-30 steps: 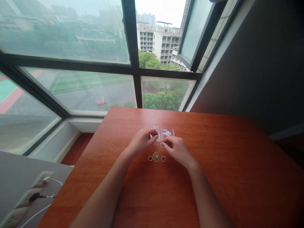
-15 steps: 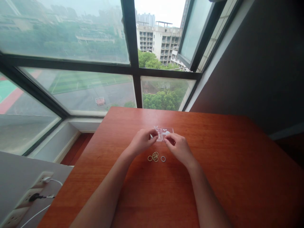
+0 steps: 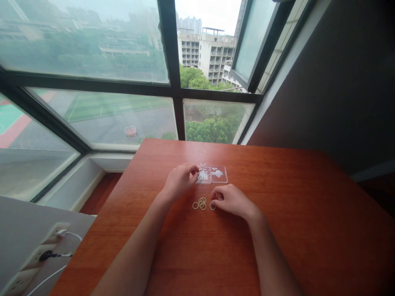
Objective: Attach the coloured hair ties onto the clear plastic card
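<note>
A small clear plastic box lies on the table with its hinged lid folded out flat to the right. Small pink and pale pieces show inside it, too small to name. The curled fingers of my left hand close on the box's left edge and hide that side. Nearer to me, my right hand pinches the right side of a pale blue ring, which lies on the tabletop. Just left of it, several yellowish rings lie together, some overlapping.
The reddish-brown wooden table stands against large dark-framed windows, with one pane tilted outward. On the low wall at the left are sockets with plugged-in cables. A dark wall rises on the right.
My right hand has come down from the box toward me, onto the pale blue ring. My left hand has shifted slightly left, uncovering more of the box.
</note>
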Motion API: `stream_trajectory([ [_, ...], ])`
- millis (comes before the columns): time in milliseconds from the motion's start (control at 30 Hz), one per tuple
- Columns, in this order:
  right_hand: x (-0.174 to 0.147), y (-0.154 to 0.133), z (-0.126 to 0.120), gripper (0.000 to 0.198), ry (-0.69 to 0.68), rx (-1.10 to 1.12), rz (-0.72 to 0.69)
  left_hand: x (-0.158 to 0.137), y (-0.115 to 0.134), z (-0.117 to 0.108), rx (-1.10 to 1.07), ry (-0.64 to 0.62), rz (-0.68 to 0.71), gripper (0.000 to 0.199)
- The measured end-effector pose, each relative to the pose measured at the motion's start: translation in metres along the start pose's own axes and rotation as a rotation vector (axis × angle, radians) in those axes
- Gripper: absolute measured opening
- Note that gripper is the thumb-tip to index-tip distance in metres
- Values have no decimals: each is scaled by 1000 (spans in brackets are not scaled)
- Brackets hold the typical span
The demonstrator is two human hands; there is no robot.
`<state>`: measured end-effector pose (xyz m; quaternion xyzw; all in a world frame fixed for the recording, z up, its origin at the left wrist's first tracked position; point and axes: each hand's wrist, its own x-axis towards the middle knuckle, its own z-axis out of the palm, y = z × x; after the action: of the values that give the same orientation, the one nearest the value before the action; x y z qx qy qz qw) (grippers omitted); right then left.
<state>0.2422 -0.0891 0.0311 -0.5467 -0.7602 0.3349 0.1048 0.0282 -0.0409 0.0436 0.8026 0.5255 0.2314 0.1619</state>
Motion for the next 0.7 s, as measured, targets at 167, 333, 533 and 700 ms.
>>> stream_trajectory([
  [167,1,0,3,5,-39,-44,-12,1,1,-1,-3,-2,2,14],
  [333,0,-3,4,7,17,-70,-30,2,2,1,-20,18,33,14],
  [533,4,-4,1,6,209,-17,-29,2,6,2,-107,21,63,13],
  [700,8,-4,-2,7,421,33,-54,1,16,6,-310,-63,81,16],
])
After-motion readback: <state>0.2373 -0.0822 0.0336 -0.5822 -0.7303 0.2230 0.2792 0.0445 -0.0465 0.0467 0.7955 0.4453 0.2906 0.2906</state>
